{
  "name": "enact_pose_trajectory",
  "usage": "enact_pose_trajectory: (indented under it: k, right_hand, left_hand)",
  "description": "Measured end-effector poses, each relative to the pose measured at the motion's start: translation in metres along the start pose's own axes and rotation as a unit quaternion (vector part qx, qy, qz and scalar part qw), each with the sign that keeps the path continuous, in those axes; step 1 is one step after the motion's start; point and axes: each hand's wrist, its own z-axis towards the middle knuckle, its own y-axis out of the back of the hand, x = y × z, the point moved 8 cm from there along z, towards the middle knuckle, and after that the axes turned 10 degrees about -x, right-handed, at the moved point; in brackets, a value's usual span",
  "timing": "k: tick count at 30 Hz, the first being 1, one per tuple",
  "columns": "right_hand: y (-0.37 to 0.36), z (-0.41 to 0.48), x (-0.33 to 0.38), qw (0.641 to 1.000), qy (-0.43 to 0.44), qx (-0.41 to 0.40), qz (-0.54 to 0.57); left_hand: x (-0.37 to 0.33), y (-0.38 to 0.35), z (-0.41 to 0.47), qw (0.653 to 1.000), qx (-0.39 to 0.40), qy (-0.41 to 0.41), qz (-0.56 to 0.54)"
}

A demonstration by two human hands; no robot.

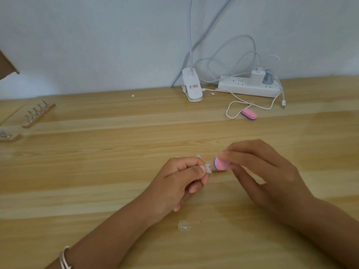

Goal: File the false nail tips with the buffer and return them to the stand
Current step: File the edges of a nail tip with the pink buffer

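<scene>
False nail tip [208, 169], small, clear plastic: pinched between thumb and forefinger of the left hand [178, 183], above the middle of the light wooden table [116, 152]. It juts rightward from the fingertips. It is too blurred to give its long axis.

Head view, further findings:

1. The right hand [266, 171] grips a pink and purple oval foam buffer [220, 163] with curled fingers and thumb. The buffer's long axis runs roughly left to right, its rounded end pointing left at the nail tip. The far end is hidden under the fingers.
2. Buffer end and nail tip lie just beside each other. I cannot tell whether they touch.
3. The 2 hands are close together but not touching.
4. A 2nd clear nail tip [184, 225] lies loose on the table, near the left wrist.
5. A wooden strip stand with small metal holders [38, 115] sits at far left, well apart from the hands.
6. A 2nd pink and purple buffer [249, 114] lies at the rear, long axis running diagonally, beside a white cable [232, 111] and near a white power strip [248, 88].
</scene>
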Motion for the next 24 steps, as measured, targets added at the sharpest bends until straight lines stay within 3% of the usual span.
enact_pose_trajectory:
  k: [5, 12, 15, 18, 21, 24]
  right_hand:
    - [-0.010, -0.003, 0.019, 0.998, 0.039, 0.034, 0.024]
    - [-0.010, -0.003, 0.032, 0.998, 0.056, 0.018, 0.031]
    - [-0.004, 0.001, 0.018, 0.999, 0.024, 0.021, 0.007]
    - [-0.005, 0.001, 0.019, 0.996, -0.024, 0.034, 0.075]
    - [-0.008, -0.002, 0.027, 0.998, 0.049, 0.037, 0.022]
    - [0.000, 0.002, 0.006, 1.000, 0.013, 0.017, 0.002]
  left_hand:
    - [-0.001, -0.001, -0.002, 1.000, 0.006, 0.001, 0.004]
    - [-0.003, -0.003, -0.002, 1.000, 0.015, -0.001, 0.006]
    - [-0.004, -0.004, -0.002, 1.000, 0.025, 0.001, 0.002]
    - [-0.005, -0.005, -0.002, 1.000, 0.028, -0.014, 0.001]
    - [-0.007, -0.007, -0.003, 0.999, 0.028, -0.033, -0.005]
    - [-0.009, -0.008, -0.002, 0.998, 0.029, -0.059, 0.004]
